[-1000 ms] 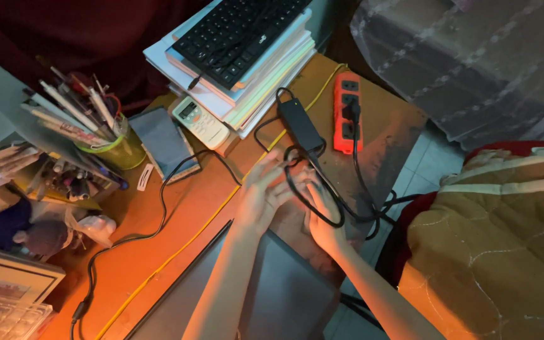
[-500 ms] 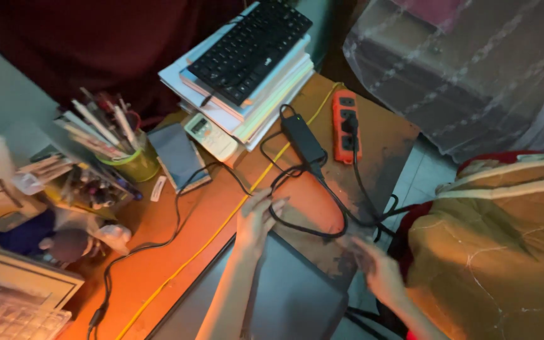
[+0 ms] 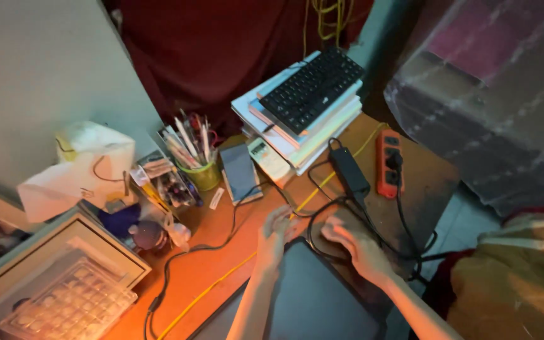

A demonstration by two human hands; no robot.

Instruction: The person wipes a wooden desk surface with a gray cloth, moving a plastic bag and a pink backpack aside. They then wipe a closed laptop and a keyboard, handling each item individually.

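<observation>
Here, at the near edge of a crowded wooden bench [image 3: 221, 264], both my hands work over a tangle of cable.

Left grip: my left hand [image 3: 276, 232] lies half open, fingers loosely curled at the far edge of the dark laptop [image 3: 313, 302], touching the black cable [image 3: 322, 211] where it loops; I cannot tell whether anything is pinched.
Right grip: my right hand [image 3: 355, 241] rests flat and spread on the bench inside the loop, closed on nothing.
The cable: it runs from the black power brick [image 3: 349, 170], just beyond my hands, in a loose coil round them and off the right edge of the bench.
Risk: in my judgement a pull on the loop could drag the brick, or tug its plug out of the orange power strip [image 3: 390, 164] to the far right, since the leads cross one another there.
Second risk: the yellow wire [image 3: 221, 283] passes under my left hand and could get snagged with the black one.
Around: a black keyboard [image 3: 313, 88] on a stack of books [image 3: 322, 135], a white remote [image 3: 269, 158], a green cup of pens [image 3: 199, 170] to the left.
In the way: the laptop crowds the near side.
</observation>
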